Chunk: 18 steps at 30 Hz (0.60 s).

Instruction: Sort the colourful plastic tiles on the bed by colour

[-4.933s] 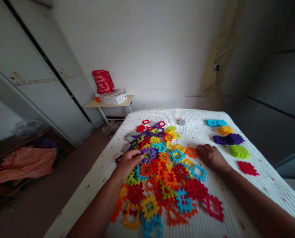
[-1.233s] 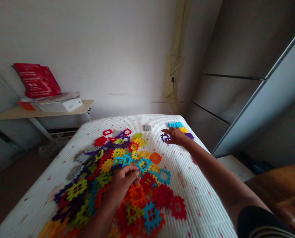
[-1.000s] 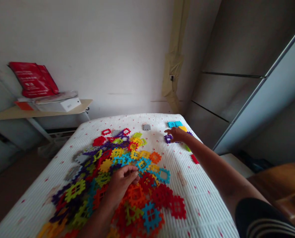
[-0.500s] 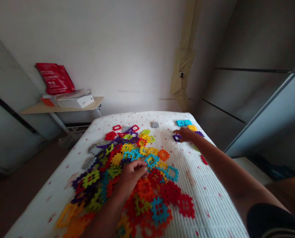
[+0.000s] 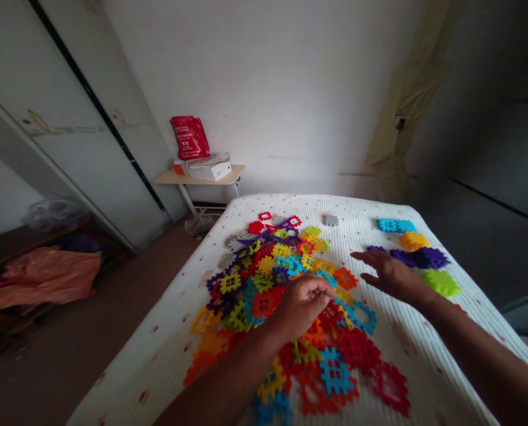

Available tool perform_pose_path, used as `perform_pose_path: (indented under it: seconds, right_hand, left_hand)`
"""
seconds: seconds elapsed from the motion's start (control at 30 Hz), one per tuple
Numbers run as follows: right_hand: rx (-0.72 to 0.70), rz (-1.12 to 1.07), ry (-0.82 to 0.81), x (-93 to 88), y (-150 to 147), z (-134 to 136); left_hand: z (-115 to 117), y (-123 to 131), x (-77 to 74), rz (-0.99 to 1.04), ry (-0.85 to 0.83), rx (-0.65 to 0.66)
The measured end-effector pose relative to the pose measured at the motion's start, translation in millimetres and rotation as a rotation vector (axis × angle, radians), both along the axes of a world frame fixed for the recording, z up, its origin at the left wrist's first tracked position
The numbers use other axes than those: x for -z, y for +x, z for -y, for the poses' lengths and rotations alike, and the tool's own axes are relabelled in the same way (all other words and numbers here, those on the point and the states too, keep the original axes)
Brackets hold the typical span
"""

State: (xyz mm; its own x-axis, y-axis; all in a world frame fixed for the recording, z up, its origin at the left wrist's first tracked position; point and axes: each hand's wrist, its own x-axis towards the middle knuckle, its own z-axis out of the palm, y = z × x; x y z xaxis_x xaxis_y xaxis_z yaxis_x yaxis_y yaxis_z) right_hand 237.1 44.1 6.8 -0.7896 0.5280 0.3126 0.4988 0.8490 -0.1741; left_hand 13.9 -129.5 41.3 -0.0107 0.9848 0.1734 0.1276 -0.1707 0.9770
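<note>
A heap of plastic interlocking building pieces with notched edges lies on the bed, in red, orange, yellow, green, blue and purple. Over its middle is my left hand (image 5: 303, 303), fingers curled in toward the thumb; whether something small is between them is hidden. To the right, my right hand (image 5: 390, 277) hovers above the sheet with fingers stretched out and nothing in them. Just behind it lies a purple piece (image 5: 376, 249), partly covered by the fingers. Beside that are more purple pieces (image 5: 428, 257), yellow pieces (image 5: 414, 239), green pieces (image 5: 441, 283) and blue pieces (image 5: 396, 225).
A grey piece (image 5: 330, 220) lies apart near the bed's far edge. The white quilted sheet (image 5: 157, 361) covers the bed. Behind it, a small table (image 5: 166, 177) bears a red bag (image 5: 190, 137) and a white box (image 5: 211, 171). Wardrobes flank both sides.
My right hand has let go of the purple piece and drawn back toward me, fingers opening. My left hand stays curled over the heap. The view has swung left.
</note>
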Motion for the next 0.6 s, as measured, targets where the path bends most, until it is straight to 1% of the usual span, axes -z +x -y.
perform_pose_path:
  seconds: [0.1, 0.17, 0.23, 0.3, 0.33, 0.37, 0.43, 0.5, 0.6]
  right_hand:
    - [0.002, -0.082, -0.178, 16.1, -5, 22]
    - [0.030, -0.121, -0.270, 25.4, -5, 29]
    - [0.080, -0.169, -0.308, 32.5, -5, 33]
    - [0.126, -0.209, -0.294, 37.5, -5, 34]
    - [0.141, -0.221, -0.277, 39.4, -5, 34]
    - [0.147, -0.229, -0.255, 41.1, -4, 34]
    - [0.134, -0.229, -0.216, 43.9, -4, 34]
    - [0.129, -0.228, -0.185, 45.9, -4, 33]
    - [0.138, -0.231, -0.179, 47.6, -4, 32]
  left_hand:
    - [-2, -14, -9.1, 0.002, -0.033, -0.058]
    - [-6, -31, -18.1, -0.072, -0.037, -0.132]
    - [-10, -51, -26.9, -0.258, 0.008, -0.236]
    - [-13, -72, -32.9, -0.491, 0.036, -0.313]
    - [-13, -83, -34.2, -0.592, 0.021, -0.338]
    - [-12, -94, -34.4, -0.664, -0.003, -0.364]
    - [-5, -114, -31.3, -0.732, -0.058, -0.418]
    - [7, -134, -24.9, -0.732, -0.098, -0.479]
    - [34, -161, -12.7, -0.717, -0.146, -0.558]
